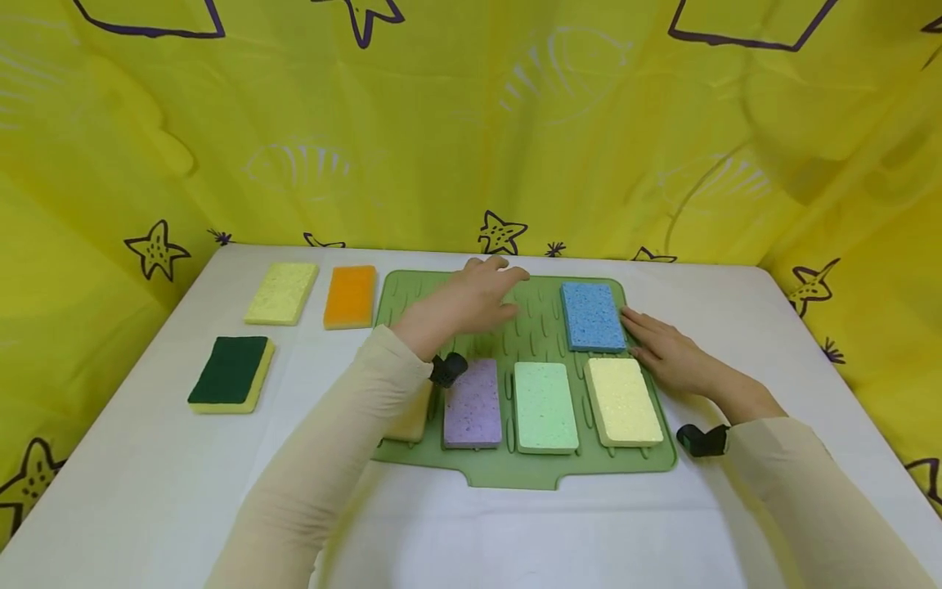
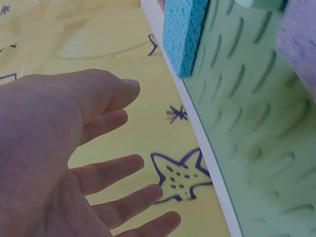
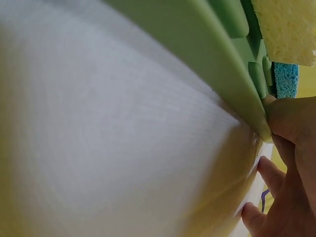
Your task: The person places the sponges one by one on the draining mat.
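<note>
My left hand (image 1: 471, 298) hovers over the back half of a green ridged drying mat (image 1: 515, 474), fingers spread and holding nothing, as the left wrist view also shows. My right hand (image 1: 673, 356) rests at the mat's right edge; in the right wrist view its thumb (image 3: 284, 116) touches the rim. Beside those fingers lies a blue sponge (image 1: 593, 317) on the mat. Along the front lie a purple sponge (image 1: 473, 405), a mint-green sponge (image 1: 545, 407) and a pale yellow sponge (image 1: 624, 402). A tan sponge (image 1: 409, 424) is partly hidden by my left sleeve.
Left of the mat, on the white table (image 1: 147, 491), lie an orange sponge (image 1: 350, 296), a light yellow sponge (image 1: 282, 293) and a yellow sponge with a dark green scouring side (image 1: 231, 372). A yellow patterned curtain (image 1: 441, 123) stands behind and at both sides.
</note>
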Tool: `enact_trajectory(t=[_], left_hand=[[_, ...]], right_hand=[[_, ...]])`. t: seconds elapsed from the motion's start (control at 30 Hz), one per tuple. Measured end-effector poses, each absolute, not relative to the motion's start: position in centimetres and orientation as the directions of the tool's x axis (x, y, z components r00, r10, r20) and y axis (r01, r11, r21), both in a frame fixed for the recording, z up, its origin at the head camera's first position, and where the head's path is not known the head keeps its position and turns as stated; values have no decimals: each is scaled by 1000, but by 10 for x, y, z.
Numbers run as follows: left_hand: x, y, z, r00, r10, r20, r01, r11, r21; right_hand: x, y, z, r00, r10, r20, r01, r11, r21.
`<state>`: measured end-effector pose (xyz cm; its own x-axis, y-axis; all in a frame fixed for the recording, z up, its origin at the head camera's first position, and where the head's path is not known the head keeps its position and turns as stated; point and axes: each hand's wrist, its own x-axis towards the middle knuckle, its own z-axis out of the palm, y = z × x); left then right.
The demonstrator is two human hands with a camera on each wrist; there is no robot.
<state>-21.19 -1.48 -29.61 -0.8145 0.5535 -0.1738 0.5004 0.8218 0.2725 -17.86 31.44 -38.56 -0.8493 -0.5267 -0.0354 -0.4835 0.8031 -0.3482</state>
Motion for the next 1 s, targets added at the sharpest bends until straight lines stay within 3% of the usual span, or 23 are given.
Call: enact_trajectory(t=[1.0], left_hand=[[-213,-91,-326,-917,378,-131,354,919,172]], right_hand=[[-178,313,-384,-865,-496,-82,-438,824,-360]])
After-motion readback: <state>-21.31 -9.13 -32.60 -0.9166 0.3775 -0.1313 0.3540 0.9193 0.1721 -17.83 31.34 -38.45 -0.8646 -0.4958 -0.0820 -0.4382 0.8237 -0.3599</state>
